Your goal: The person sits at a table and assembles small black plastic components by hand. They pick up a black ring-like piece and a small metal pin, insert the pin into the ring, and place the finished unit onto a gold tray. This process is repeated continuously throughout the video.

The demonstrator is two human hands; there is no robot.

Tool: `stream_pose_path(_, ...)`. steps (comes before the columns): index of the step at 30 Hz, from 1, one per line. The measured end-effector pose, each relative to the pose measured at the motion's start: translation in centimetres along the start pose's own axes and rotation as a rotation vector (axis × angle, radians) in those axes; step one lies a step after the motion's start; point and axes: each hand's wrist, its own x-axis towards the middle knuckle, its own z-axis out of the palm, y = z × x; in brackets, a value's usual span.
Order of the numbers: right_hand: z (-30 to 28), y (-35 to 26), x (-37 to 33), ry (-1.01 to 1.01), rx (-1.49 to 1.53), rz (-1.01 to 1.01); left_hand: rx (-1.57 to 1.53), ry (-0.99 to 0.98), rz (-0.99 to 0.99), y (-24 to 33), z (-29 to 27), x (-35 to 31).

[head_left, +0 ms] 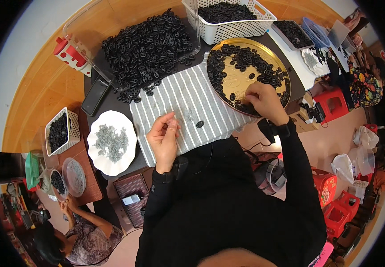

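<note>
My left hand [163, 139] hovers over a grey cloth with white stripes [170, 95], its thumb and fingers drawn together; whatever they hold is too small to make out. Beside it on the cloth lie a single black oval piece [200, 124] and a few tiny shiny bits [190, 118]. My right hand [263, 101] reaches into a round gold tray [237, 80], fingers bent and pinched near the black oval pieces [263, 62] in it. Its fingertips partly hide what they touch. To the left, a white scalloped plate [95, 155] bears many small grey metal parts [111, 142].
A clear bin spills a heap of black pieces [145, 49] at the back, next to a white basket [232, 30]. A phone [95, 95] and a red-and-white dotted box [72, 58] stand left. Another person's hands [70, 205] work at lower left; red stools [332, 104] stand right.
</note>
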Motion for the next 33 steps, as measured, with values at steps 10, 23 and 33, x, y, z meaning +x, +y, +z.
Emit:
stream_pose_path(10, 2.0, -1.8, 0.9, -0.077, -0.123, 0.027, 0.011, -0.004, 0.016, -0.2, -0.2, 0.1)
stream_pose_path(23, 3.4, -7.7, -0.3, -0.109, 0.458, -0.067, 0.058, -0.063, 0.028, 0.7, 0.3, -0.2)
stream_pose_path(33, 10.2, -12.6, 2.5, -0.226, 0.834, -0.195, -0.274, -0.059, 0.018, 0.3, -0.5, 0.4)
